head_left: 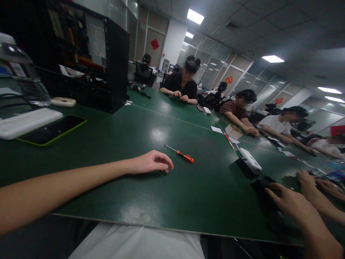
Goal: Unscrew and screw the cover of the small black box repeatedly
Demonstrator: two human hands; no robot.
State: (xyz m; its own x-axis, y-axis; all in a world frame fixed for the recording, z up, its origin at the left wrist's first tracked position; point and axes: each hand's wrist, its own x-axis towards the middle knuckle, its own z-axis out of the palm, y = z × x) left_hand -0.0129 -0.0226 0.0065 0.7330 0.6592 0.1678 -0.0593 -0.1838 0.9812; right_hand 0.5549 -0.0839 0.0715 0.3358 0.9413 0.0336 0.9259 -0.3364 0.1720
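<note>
The left hand [152, 162] rests loosely curled and holding nothing on the bench [188, 201], just beside the screwdriver [180, 154], which lies flat, perhaps to stay within easy reach. The right hand [291, 201] is at a blurred black item [261, 189]; whether it grips it, I cannot tell.

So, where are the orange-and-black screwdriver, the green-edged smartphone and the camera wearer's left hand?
Orange-and-black screwdriver [185, 156]: head view, on its handle.
Green-edged smartphone [55, 130]: head view, on its dark screen.
Left hand [150, 162]: head view, on the back of the hand.
</note>
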